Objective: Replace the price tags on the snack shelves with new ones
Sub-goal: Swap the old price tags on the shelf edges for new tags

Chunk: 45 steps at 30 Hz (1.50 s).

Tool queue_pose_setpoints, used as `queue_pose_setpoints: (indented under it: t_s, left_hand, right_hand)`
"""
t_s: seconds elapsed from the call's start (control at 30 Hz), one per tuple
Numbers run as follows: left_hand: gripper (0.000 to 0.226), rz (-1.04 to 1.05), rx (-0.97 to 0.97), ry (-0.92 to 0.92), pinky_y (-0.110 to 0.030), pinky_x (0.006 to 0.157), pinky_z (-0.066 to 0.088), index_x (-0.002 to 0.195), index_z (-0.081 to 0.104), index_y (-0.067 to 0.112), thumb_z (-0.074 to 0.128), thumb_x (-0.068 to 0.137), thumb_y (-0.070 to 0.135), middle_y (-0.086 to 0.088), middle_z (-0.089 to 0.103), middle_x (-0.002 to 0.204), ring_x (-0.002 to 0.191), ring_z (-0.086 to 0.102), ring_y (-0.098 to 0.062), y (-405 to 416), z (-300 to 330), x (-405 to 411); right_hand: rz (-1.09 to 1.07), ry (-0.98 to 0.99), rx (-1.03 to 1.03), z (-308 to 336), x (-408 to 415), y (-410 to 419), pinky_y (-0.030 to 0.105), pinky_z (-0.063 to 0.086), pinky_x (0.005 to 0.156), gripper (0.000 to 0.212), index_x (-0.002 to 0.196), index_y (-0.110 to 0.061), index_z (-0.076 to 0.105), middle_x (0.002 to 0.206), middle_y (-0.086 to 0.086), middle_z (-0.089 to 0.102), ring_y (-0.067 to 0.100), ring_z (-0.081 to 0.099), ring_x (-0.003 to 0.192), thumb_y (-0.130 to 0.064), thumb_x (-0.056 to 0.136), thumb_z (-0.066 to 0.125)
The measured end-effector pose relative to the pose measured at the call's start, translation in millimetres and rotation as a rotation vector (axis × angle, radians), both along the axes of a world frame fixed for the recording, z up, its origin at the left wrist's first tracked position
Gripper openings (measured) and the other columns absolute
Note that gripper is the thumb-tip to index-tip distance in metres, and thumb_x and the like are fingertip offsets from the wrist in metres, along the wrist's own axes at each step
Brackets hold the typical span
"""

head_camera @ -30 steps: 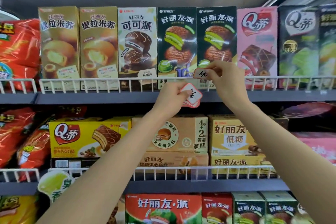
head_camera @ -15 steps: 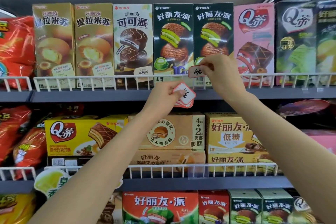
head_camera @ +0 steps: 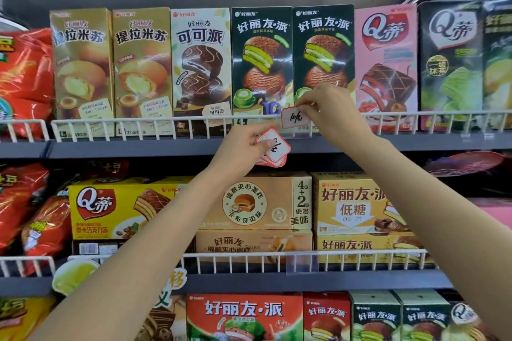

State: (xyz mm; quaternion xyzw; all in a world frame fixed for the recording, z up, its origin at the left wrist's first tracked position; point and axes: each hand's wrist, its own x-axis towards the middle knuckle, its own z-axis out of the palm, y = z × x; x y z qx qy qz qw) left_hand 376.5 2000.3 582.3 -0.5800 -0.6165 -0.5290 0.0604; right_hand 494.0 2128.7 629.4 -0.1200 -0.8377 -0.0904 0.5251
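Your right hand (head_camera: 335, 112) pinches the price tag (head_camera: 295, 117) at the top shelf rail (head_camera: 138, 121) | left hand (head_camera: 246, 144) grips the tag stack (head_camera: 274, 150) | tags look thin, light, bendy: hold by an edge.

Right hand (head_camera: 336, 113) pinches a tag (head_camera: 295, 118) at the top shelf rail (head_camera: 138, 120). Left hand (head_camera: 245, 144) grips a tag stack (head_camera: 273, 151) just below.

Upper shelf: gold boxes (head_camera: 81, 69) read "提拉米苏"; cream box (head_camera: 200, 63) "可可派"; pink box (head_camera: 385, 58) "Q蒂". Centre: yellow box (head_camera: 352, 202) "低糖".
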Motion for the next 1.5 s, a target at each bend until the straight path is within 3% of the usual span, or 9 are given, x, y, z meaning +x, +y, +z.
queue_pose_setpoints:
  t_s: [0.13, 0.23, 0.4, 0.6, 0.77, 0.93, 1.17, 1.37, 1.5]
  left_hand:
    - [0.039, 0.004, -0.008, -0.009, -0.019, 0.080, 0.051, 0.129, 0.054, 0.018, 0.052, 0.093, 0.005, -0.003, 0.067, 0.103, 0.085, 0.065, -0.007, 0, 0, 0]
    - [0.039, 0.002, -0.010, -0.010, -0.017, 0.079, 0.050, 0.130, 0.053, 0.019, 0.053, 0.093, 0.006, -0.004, 0.067, 0.106, 0.085, 0.065, -0.006, 0, 1, 0]
    - [0.040, 0.008, -0.022, -0.003, -0.016, 0.080, 0.050, 0.132, 0.052, 0.017, 0.053, 0.093, 0.007, -0.003, 0.067, 0.108, 0.089, 0.065, -0.008, 0, 2, 0]
    - [0.041, 0.009, -0.025, -0.003, -0.016, 0.080, 0.050, 0.133, 0.051, 0.015, 0.053, 0.093, 0.007, 0.000, 0.065, 0.102, 0.084, 0.064, -0.005, 0, 4, 0]
    - [0.040, 0.007, -0.027, -0.004, -0.012, 0.076, 0.049, 0.132, 0.052, 0.014, 0.053, 0.092, 0.006, -0.001, 0.066, 0.103, 0.082, 0.063, -0.003, -1, 4, 0]
    - [0.039, 0.011, -0.030, -0.007, -0.018, 0.082, 0.050, 0.131, 0.053, 0.014, 0.053, 0.093, 0.007, -0.004, 0.068, 0.104, 0.085, 0.065, -0.008, 0, 5, 0]
    - [0.041, 0.005, -0.029, -0.009, -0.007, 0.073, 0.048, 0.132, 0.051, 0.014, 0.053, 0.093, 0.006, 0.004, 0.064, 0.099, 0.078, 0.061, 0.003, 0, 6, 0]
    - [0.043, 0.009, -0.038, -0.003, -0.001, 0.069, 0.045, 0.134, 0.049, 0.013, 0.053, 0.092, 0.005, 0.003, 0.063, 0.102, 0.082, 0.062, -0.002, -1, 6, 1]
    - [0.044, -0.011, -0.070, -0.017, -0.004, 0.071, 0.046, 0.135, 0.047, 0.013, 0.053, 0.093, 0.006, 0.004, 0.062, 0.103, 0.083, 0.063, -0.003, -1, 8, 1]
  right_hand:
    - [-0.093, 0.003, 0.044, -7, -1, -2, 0.034, 0.041, 0.071, 0.027, 0.113, -0.012, 0.065, 0.105, 0.011, 0.058, 0.028, 0.053, 0.099, -0.008, 0.094, 0.047]
    - [-0.148, 0.057, 0.107, -12, -1, -1, 0.037, 0.045, 0.063, 0.018, 0.106, -0.010, 0.060, 0.098, 0.010, 0.061, 0.029, 0.052, 0.094, -0.006, 0.090, 0.051]
    - [-0.146, 0.134, 0.177, -21, -6, 1, 0.033, 0.037, 0.054, 0.008, 0.091, -0.007, 0.063, 0.086, 0.010, 0.062, 0.029, 0.052, 0.087, -0.003, 0.084, 0.061]
    - [-0.168, 0.158, 0.167, -25, -7, 0, 0.032, 0.034, 0.058, 0.012, 0.097, -0.005, 0.063, 0.095, 0.011, 0.059, 0.028, 0.050, 0.096, -0.011, 0.090, 0.055]
    - [-0.167, 0.136, 0.109, -26, -3, 1, 0.034, 0.040, 0.062, 0.017, 0.102, -0.007, 0.064, 0.100, 0.011, 0.057, 0.027, 0.047, 0.096, -0.014, 0.093, 0.052]
    - [-0.127, 0.127, 0.050, -26, -2, 0, 0.031, 0.036, 0.063, 0.018, 0.101, -0.011, 0.064, 0.099, 0.007, 0.058, 0.023, 0.048, 0.095, -0.017, 0.094, 0.050]
    - [-0.125, 0.125, 0.056, -26, -5, -2, 0.030, 0.036, 0.061, 0.015, 0.098, -0.012, 0.065, 0.095, 0.006, 0.058, 0.023, 0.048, 0.093, -0.019, 0.092, 0.054]
    - [-0.138, 0.154, 0.091, -27, -6, -2, 0.028, 0.031, 0.059, 0.013, 0.096, -0.011, 0.067, 0.096, 0.007, 0.058, 0.023, 0.047, 0.092, -0.019, 0.091, 0.057]
    - [-0.176, 0.144, 0.154, -28, -8, 0, 0.029, 0.033, 0.055, 0.008, 0.090, -0.008, 0.069, 0.091, 0.008, 0.061, 0.026, 0.051, 0.088, -0.012, 0.086, 0.063]
